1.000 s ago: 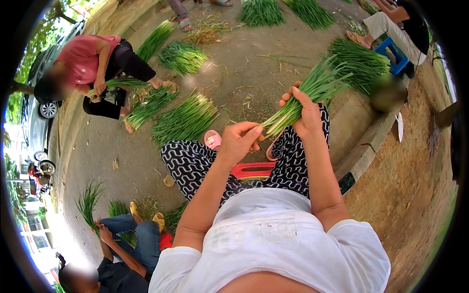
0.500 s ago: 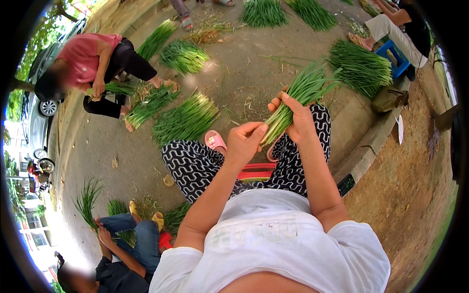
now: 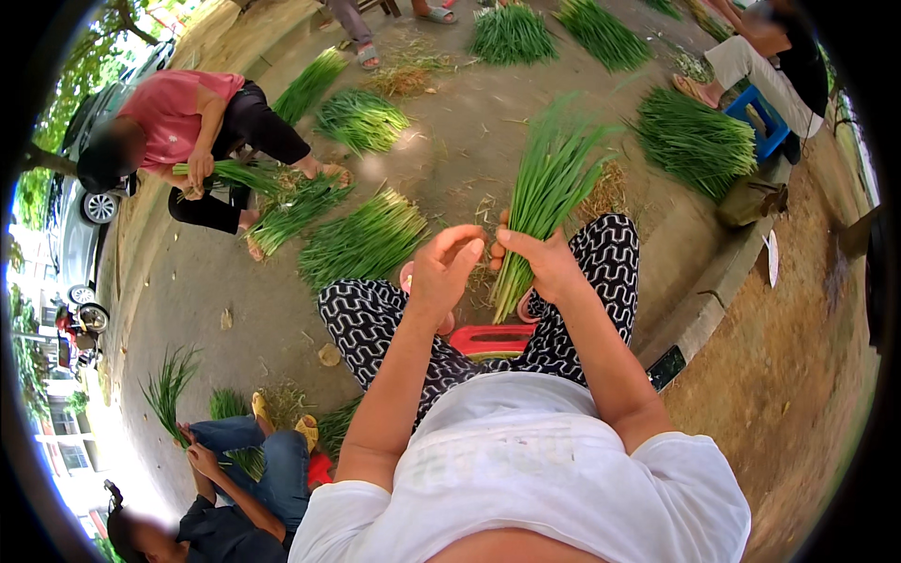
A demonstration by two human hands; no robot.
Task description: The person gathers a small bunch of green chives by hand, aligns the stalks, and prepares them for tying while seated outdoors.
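My right hand (image 3: 544, 263) is closed around a bunch of garlic chives (image 3: 554, 178). Its green leaves fan out away from me, while the pale stem ends point down between my knees. Just left of the stems is my left hand (image 3: 443, 272), apart from the bunch. Its fingers are curled, with thumb and forefinger close together; whatever they pinch, if anything, is too small to make out. A red plastic stool or basin edge (image 3: 488, 340) shows between my patterned trouser legs.
Piles of garlic chives lie on the ground ahead-left (image 3: 361, 239) and right (image 3: 699, 141). Dry trimmings (image 3: 605, 192) lie beyond my right knee. Co-workers sit at left, lower left and far right, the last by a blue stool (image 3: 758, 122). A curb (image 3: 699, 314) runs along my right.
My left hand has come off the stems and moved slightly left. The chive bunch in my right hand has turned more upright, its leaves swinging left.
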